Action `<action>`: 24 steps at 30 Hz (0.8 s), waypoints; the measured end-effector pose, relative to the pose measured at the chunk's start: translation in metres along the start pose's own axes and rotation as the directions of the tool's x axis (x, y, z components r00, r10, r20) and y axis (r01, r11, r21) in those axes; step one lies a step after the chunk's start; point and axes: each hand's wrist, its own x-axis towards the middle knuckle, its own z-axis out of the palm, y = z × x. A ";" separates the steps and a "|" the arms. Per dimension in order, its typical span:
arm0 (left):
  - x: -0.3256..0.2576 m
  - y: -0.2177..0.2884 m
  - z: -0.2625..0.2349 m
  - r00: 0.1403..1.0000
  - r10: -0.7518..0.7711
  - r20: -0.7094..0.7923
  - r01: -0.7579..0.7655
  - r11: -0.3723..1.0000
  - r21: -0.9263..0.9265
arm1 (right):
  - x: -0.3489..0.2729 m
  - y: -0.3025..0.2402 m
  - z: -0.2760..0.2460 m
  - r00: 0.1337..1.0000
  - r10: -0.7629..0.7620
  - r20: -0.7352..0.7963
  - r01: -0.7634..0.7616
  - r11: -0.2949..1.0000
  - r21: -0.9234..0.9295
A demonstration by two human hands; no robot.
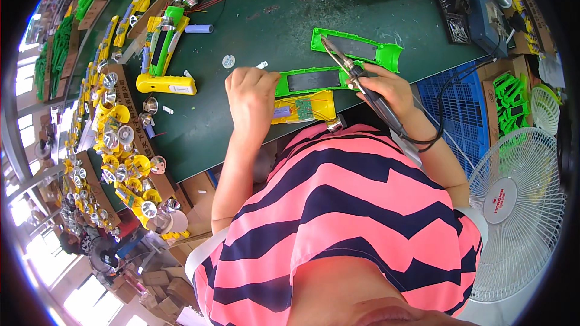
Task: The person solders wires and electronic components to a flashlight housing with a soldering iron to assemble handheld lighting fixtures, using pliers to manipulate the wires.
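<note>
My left hand is closed, its fingertips on the left end of a green plastic casing half with a dark panel set in it. In my right hand is a soldering iron, its metal tip slanting up and left over a second green casing half. The right fingers are also close to the right end of the first casing; whether they touch it I cannot tell. Just below lies a yellow casing with a green circuit board, wires and a purple battery cell. A silver reflector sits by its end.
Yellow and green lamp parts lie at left on the green table, with a loose purple cell. Rows of yellow lamps with reflectors stand further left. A blue soldering station, blue crate and white fan are at right.
</note>
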 end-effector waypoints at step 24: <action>0.014 -0.001 0.005 0.890 -0.097 0.445 0.057 0.993 0.103 | 0.032 -0.010 0.030 0.683 0.715 0.150 -0.581 0.406 0.706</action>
